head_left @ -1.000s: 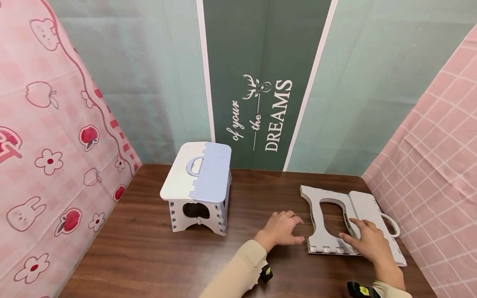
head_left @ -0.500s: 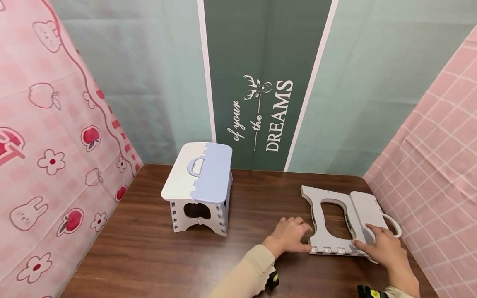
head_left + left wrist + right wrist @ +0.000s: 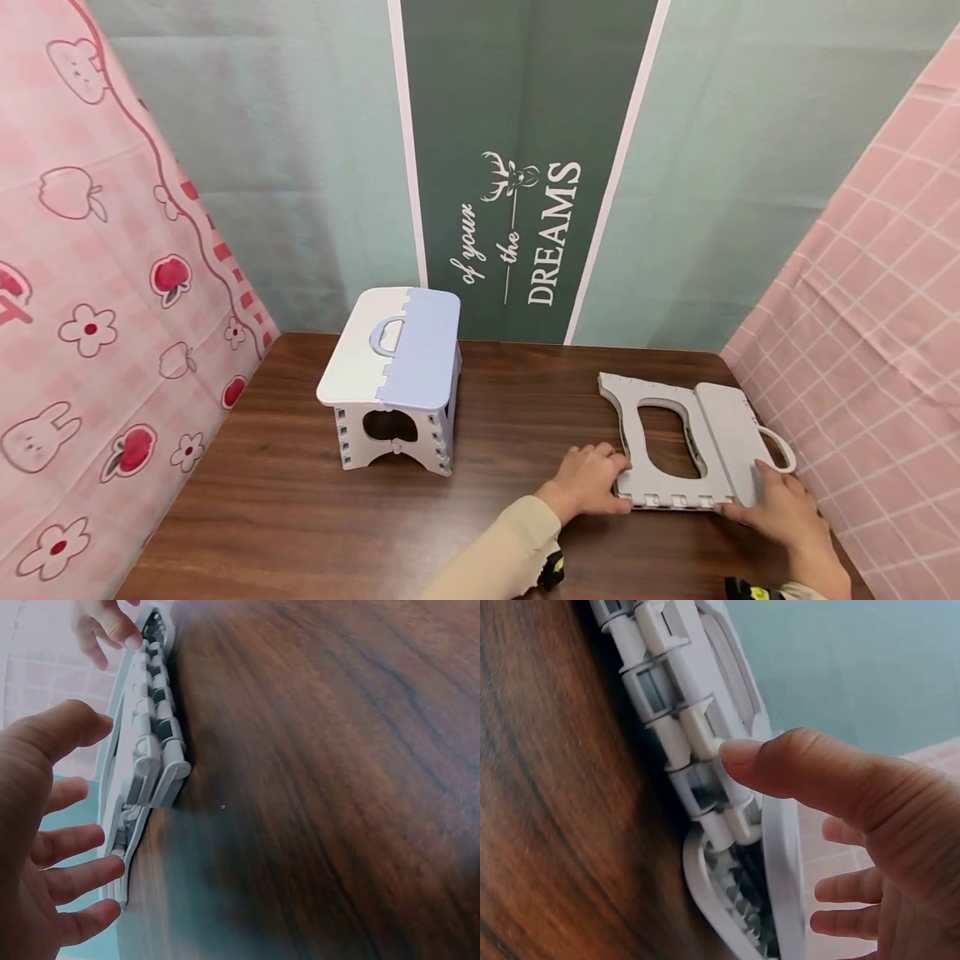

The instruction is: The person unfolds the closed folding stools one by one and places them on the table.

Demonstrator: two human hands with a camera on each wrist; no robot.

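A folded white step stool (image 3: 723, 425) lies flat on the table at the right, its carry handle facing right. My left hand (image 3: 591, 483) is at its near-left corner, thumb along the front and fingers by the leg end. In the left wrist view those fingers (image 3: 79, 881) are spread and loosely bent beside the stool's edge. My right hand (image 3: 783, 512) is at the near-right part, over a corner of the seat panel. The right wrist view has its thumb (image 3: 754, 759) touching the hinged edge, with the other fingers extended beyond the panel.
An unfolded white and light-blue step stool (image 3: 423, 354) stands upright on the brown wooden table (image 3: 262, 517), left of centre. A green printed curtain (image 3: 517, 100) hangs behind. Pink cloths (image 3: 885, 333) border both sides.
My left hand has moved right to the folded stool's corner. My right hand has shifted right and nearer, from the seat panel to its near-right edge. Both stools lie where they were.
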